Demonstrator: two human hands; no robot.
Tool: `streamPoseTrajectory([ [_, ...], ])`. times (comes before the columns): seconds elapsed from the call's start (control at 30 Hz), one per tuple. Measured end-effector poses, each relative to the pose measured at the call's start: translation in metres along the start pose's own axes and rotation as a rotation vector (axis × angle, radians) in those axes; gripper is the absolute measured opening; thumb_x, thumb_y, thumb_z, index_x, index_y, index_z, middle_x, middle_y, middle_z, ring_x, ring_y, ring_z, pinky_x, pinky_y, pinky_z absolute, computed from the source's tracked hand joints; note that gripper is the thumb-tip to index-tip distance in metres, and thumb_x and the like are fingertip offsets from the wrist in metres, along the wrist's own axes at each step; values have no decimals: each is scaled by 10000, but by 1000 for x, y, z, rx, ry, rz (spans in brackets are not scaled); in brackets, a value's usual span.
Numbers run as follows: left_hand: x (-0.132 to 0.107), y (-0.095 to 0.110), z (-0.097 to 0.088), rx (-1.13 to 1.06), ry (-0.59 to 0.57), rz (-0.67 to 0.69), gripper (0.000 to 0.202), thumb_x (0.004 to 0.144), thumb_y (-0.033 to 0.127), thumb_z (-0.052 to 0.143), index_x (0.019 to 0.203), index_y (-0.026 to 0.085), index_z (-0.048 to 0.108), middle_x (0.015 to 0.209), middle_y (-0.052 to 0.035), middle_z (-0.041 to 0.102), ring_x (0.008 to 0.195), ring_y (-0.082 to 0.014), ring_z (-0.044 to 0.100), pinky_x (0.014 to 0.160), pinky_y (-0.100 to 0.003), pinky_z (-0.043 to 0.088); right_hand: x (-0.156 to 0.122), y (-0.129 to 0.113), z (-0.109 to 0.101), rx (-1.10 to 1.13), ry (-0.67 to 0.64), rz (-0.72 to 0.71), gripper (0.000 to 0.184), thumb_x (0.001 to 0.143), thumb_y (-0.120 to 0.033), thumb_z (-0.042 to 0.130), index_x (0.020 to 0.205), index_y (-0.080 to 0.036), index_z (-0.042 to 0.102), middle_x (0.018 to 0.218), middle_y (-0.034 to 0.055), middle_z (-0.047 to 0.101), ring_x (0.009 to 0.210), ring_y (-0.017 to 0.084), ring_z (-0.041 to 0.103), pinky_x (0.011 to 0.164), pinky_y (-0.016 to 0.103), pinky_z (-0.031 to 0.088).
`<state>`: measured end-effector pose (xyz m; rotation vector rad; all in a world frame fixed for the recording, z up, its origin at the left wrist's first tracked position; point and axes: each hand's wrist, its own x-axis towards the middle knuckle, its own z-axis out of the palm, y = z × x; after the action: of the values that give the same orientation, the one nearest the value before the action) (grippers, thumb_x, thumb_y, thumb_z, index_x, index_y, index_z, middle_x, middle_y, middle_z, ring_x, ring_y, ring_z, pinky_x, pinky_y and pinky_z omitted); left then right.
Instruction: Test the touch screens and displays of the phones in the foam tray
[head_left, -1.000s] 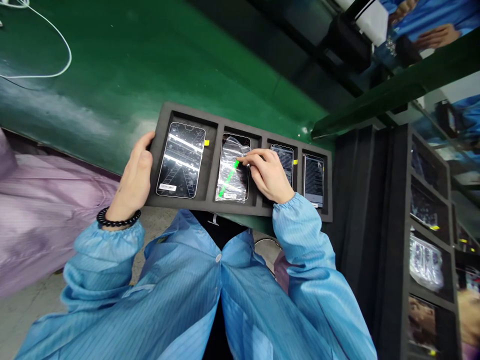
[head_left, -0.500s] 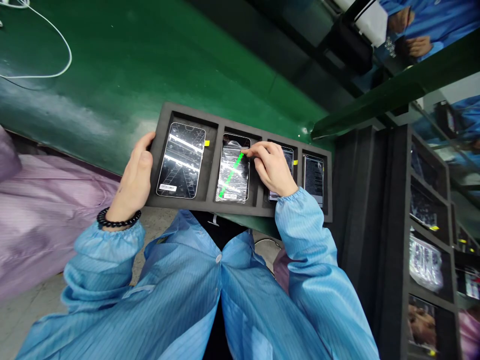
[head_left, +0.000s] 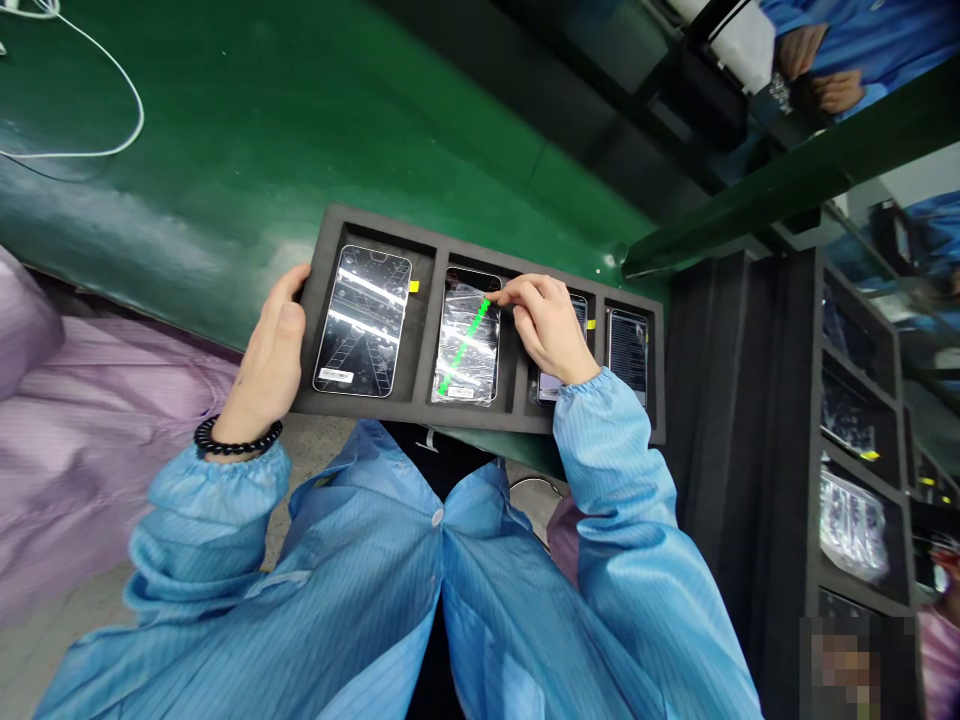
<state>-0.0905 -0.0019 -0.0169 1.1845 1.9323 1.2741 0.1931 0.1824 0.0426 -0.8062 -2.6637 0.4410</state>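
A black foam tray [head_left: 423, 330] with side-by-side compartments lies across the green table edge in front of me. My left hand [head_left: 271, 350] grips its left end, thumb on the near side. In the second compartment is a phone [head_left: 469, 340] under wrinkled clear film, a green diagonal line showing on its screen. The index fingertip of my right hand [head_left: 546, 325] touches that screen near the line's upper end; the thumb is apart and nothing is held. A phone with a white label [head_left: 362, 320] fills the left compartment. Another phone [head_left: 551, 388] is partly hidden under my right hand.
A fourth phone [head_left: 628, 350] lies in the tray's right compartment. Stacked black foam trays [head_left: 787, 450] with devices stand at the right. A white cable [head_left: 139, 110] curls on the green table [head_left: 247, 120]. A co-worker's hands [head_left: 836, 92] show at top right.
My right index finger has slid slightly up and to the right on the screen, and the green line reaches a little farther with it. My left hand and the tray stay put.
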Motion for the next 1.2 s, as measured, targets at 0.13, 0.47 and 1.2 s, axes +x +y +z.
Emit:
streamPoseTrajectory([
  [0.13, 1, -2, 0, -8, 2, 1, 723, 943, 703, 257, 1510, 280, 407, 1585, -53, 426, 1490, -212, 381, 1303, -436, 252, 1, 1, 1, -1, 4, -2, 291, 915, -119, 373, 1037, -256, 599, 1098, 62, 703, 1098, 274, 612, 996, 503, 458],
  [0.47, 1, -4, 1, -12, -8, 11, 758, 951, 694, 240, 1530, 224, 379, 1595, -92, 404, 1495, -225, 374, 1297, -433, 252, -5, 0, 5, -145, 4, -92, 357, 886, -68, 389, 1109, -240, 608, 1148, 71, 709, 1108, 266, 622, 986, 484, 449],
  [1.2, 2, 3, 1, 11, -2, -23, 901, 902, 776, 237, 1527, 143, 382, 1589, -125, 408, 1493, -259, 376, 1295, -456, 259, -1, -12, 13, -252, -54, 152, 456, 899, -110, 352, 1321, -156, 517, 1269, 105, 686, 1251, 269, 550, 1058, 464, 361],
])
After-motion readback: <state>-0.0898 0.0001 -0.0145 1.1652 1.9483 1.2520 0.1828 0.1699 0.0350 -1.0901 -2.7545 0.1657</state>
